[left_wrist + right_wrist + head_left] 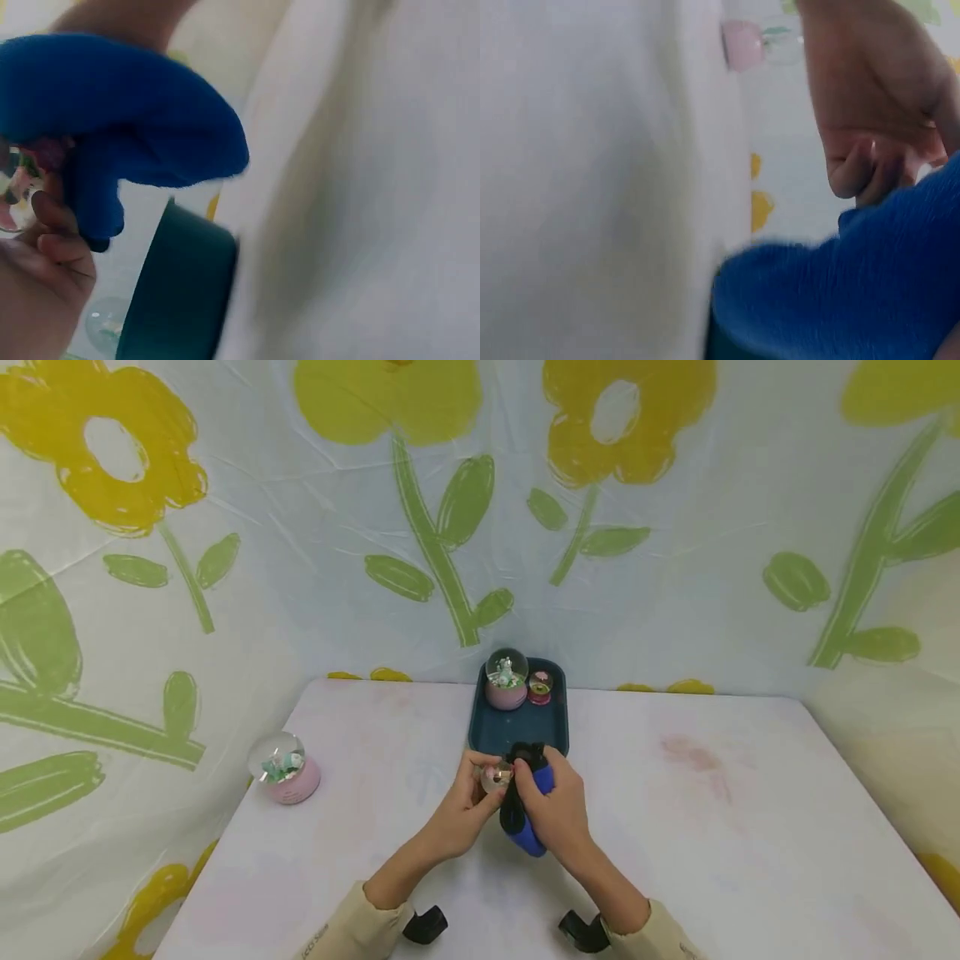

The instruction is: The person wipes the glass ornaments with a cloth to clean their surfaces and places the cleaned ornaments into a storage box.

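Between the fingers of my left hand (456,817) I hold a small snow globe (492,777), its clear dome facing left. My right hand (564,810) grips a soft blue cloth item (527,838) with black parts, held against the small globe's right side. In the left wrist view the blue cloth (157,112) hangs over the globe's reddish base (51,152). The right wrist view shows the cloth (840,296) in front of my left hand (877,90). Both hands are above the table, just in front of a dark teal tray (517,731).
In the tray stand a large pink-based snow globe (506,683) and a small one (540,688). Another large snow globe (291,777) sits tilted near the table's left edge. A flower-printed sheet (300,543) hangs behind the white table (712,827).
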`<state>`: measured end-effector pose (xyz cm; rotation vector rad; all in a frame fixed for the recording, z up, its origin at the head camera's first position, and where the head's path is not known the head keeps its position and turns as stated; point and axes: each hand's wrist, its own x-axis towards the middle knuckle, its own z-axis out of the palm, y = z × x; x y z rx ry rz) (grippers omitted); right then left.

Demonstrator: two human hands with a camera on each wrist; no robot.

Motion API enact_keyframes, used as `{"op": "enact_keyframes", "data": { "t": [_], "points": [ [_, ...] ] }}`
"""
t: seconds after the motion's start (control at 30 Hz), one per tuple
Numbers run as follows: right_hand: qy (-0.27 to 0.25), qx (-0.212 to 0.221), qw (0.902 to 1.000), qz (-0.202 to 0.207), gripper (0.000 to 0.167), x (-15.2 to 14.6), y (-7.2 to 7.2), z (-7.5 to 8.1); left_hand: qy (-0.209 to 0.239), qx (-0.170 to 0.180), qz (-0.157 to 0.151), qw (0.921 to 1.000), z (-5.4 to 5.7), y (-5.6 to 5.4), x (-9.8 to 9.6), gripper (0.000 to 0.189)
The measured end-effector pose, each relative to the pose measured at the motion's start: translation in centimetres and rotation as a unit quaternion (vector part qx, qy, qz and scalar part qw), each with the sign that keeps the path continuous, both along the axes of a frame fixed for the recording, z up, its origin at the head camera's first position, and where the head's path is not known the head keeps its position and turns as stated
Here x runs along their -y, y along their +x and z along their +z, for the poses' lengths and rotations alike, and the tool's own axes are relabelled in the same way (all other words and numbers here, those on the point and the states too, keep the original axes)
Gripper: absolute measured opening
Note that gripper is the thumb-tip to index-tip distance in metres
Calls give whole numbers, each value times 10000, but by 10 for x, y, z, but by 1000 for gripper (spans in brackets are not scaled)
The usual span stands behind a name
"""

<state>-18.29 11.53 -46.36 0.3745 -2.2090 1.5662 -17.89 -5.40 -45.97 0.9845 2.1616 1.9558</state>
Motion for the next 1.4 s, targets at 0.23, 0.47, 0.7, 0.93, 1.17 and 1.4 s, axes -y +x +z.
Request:
{"op": "enact_keyframes", "data": {
  "t": [0.23, 0.47, 0.7, 0.93, 1.17, 1.4],
  "points": [
    [1087, -2443, 9625, -454, 27, -1, 0, 0, 1578, 2061, -647, 9636, -15, -3, -3, 34],
    [1347, -4586, 8782, 180, 28, -7, -9, 3, 2660, 3346, -1579, 8901, -17, 2, -3, 17],
    [622, -3371, 9369, 683, 26, -11, -1, -7, 1693, 2453, -1407, 9441, -19, 1, 2, 25],
    [-240, -2040, 9769, 582, 23, -2, 21, 25, -273, 620, -819, 9943, -6, -9, 6, 24],
    [-697, 21, 9961, 539, 15, 4, 19, 34, -2230, -1859, 778, 9538, -2, -10, 14, 36],
    [-315, -327, 9988, 172, 16, 4, 15, 9, -1599, -1882, 848, 9653, -15, -5, 12, 34]
  ]
}}
